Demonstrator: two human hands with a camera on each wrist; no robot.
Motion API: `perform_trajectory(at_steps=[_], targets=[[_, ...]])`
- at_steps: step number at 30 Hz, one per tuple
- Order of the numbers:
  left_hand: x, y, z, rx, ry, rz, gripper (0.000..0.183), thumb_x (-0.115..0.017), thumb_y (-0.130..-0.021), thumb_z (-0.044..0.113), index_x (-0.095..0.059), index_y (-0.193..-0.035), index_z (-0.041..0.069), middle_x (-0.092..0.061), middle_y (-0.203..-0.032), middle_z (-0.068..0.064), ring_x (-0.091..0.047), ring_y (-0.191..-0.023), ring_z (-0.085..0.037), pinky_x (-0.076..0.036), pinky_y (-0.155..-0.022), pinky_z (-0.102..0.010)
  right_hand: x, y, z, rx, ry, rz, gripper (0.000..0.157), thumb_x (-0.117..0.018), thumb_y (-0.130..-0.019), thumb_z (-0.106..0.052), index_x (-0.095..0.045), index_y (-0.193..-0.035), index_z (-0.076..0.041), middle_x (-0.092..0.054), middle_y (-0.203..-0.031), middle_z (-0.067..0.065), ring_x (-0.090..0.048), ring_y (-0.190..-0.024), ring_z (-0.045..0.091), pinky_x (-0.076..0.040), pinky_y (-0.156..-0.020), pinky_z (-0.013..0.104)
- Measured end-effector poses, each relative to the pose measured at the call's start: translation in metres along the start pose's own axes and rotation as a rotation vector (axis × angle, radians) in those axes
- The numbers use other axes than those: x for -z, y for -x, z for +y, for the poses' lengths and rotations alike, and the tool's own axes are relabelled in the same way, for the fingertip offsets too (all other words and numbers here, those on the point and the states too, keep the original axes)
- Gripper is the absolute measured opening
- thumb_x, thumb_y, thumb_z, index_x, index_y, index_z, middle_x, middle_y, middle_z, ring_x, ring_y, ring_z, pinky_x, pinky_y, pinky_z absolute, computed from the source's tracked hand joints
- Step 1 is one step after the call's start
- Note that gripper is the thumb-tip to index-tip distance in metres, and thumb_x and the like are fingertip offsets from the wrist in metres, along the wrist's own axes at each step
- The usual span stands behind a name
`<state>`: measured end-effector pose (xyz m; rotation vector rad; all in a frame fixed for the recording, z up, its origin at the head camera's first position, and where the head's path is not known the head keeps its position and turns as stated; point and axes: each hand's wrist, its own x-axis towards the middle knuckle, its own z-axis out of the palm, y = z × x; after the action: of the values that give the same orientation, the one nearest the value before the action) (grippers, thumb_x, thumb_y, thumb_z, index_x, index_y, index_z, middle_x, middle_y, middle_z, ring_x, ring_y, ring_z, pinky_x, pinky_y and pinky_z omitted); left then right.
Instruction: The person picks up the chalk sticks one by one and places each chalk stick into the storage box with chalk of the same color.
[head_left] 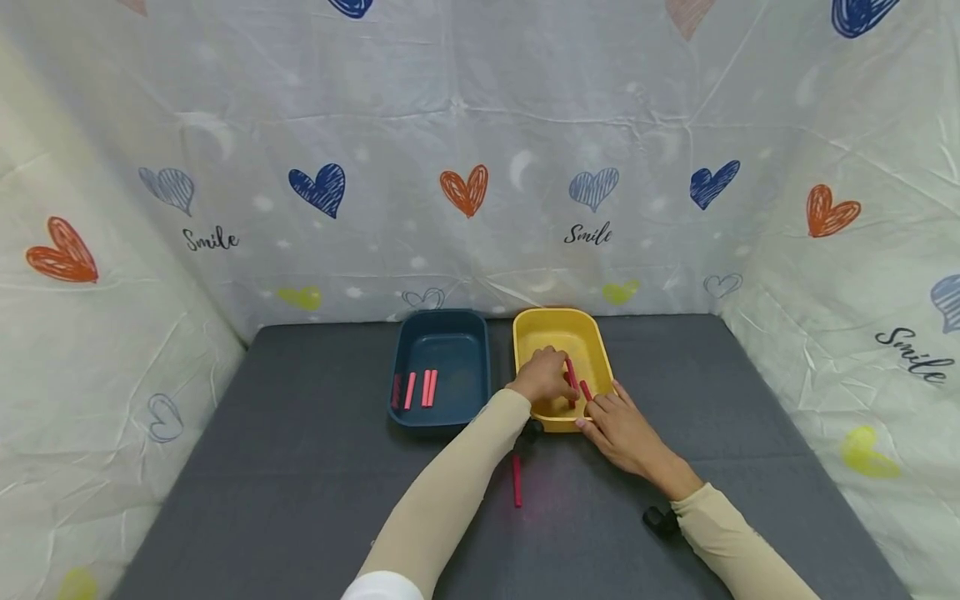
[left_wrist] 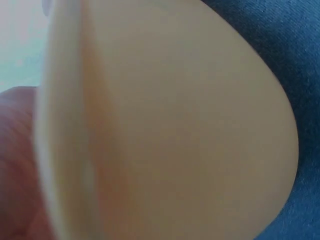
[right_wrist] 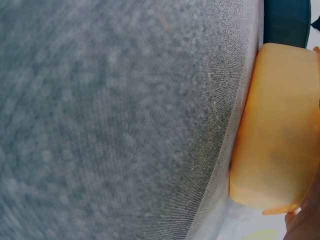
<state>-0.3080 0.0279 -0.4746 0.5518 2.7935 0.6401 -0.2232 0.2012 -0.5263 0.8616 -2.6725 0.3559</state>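
In the head view my left hand (head_left: 542,377) reaches into the yellow tray (head_left: 558,318), its fingertips pinching a slim red stick (head_left: 572,373). Another red stick (head_left: 586,390) leans close by, near the right hand's fingers. My right hand (head_left: 621,429) holds the tray's near right corner, thumb at the front rim and fingers over the side. In the left wrist view a beige sleeve (left_wrist: 190,120) hides most of the hand's work. The right wrist view shows the yellow tray's outer wall and part of the right hand (right_wrist: 306,222) at its rim.
Left of the yellow tray stands a dark blue tray (head_left: 442,329) with several pinkish-red sticks (head_left: 426,388) inside. One red stick (head_left: 517,481) lies on the grey table (head_left: 315,483) in front, between the forearms. A heart-patterned cloth (head_left: 390,250) hangs behind the table.
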Motion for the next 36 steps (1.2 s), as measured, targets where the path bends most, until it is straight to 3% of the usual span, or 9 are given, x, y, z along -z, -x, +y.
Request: perform_trajectory(at_steps=[7,17,23,31,36], targets=[[-0.007,-0.002,0.000,0.010,-0.030,-0.008,0.066,-0.084,-0.075,0.037,-0.057,-0.130,0.011,-0.056,-0.112,-0.005,-0.049,-0.101,-0.020,-0.050,-0.084,-0.032,-0.001,0.000,0.000,0.009,0.009,0.012,0.021,-0.056,-0.099,-0.030,-0.057,-0.088,-0.013,-0.055,-0.083,0.001,-0.058,-0.093,0.024,-0.024,-0.117,0.057],[-0.009,-0.003,-0.001,0.014,-0.005,0.014,0.072,-0.083,-0.077,0.034,-0.053,-0.138,0.012,-0.056,-0.126,-0.008,-0.053,-0.109,-0.022,-0.050,-0.097,-0.036,0.000,0.000,0.000,0.005,0.018,0.002,0.021,-0.055,-0.100,-0.030,-0.058,-0.089,-0.012,-0.057,-0.085,0.001,-0.058,-0.094,0.024,-0.025,-0.117,0.057],[-0.007,-0.003,-0.004,-0.029,0.039,0.054,0.063,-0.078,-0.083,0.030,-0.054,-0.137,0.009,-0.057,-0.124,-0.009,-0.054,-0.104,-0.020,-0.052,-0.095,-0.032,0.000,-0.001,0.000,0.007,0.031,-0.003,0.021,-0.055,-0.100,-0.030,-0.058,-0.090,-0.012,-0.057,-0.086,0.002,-0.059,-0.095,0.024,-0.025,-0.117,0.057],[-0.001,0.007,-0.007,-0.115,0.059,0.127,0.051,-0.068,-0.092,0.033,-0.056,-0.135,0.008,-0.059,-0.121,-0.008,-0.058,-0.108,-0.021,-0.052,-0.091,-0.032,-0.002,-0.001,0.000,0.007,0.021,-0.001,0.021,-0.055,-0.100,-0.030,-0.058,-0.089,-0.013,-0.057,-0.085,0.002,-0.059,-0.094,0.024,-0.025,-0.117,0.057],[0.003,0.015,-0.003,-0.144,0.121,0.149,0.049,-0.065,-0.094,0.033,-0.055,-0.136,0.009,-0.060,-0.120,-0.010,-0.058,-0.106,-0.022,-0.052,-0.092,-0.032,-0.001,-0.001,-0.001,0.009,0.019,0.008,0.020,-0.056,-0.100,-0.030,-0.056,-0.087,-0.014,-0.056,-0.084,0.001,-0.059,-0.092,0.022,-0.025,-0.117,0.057]])
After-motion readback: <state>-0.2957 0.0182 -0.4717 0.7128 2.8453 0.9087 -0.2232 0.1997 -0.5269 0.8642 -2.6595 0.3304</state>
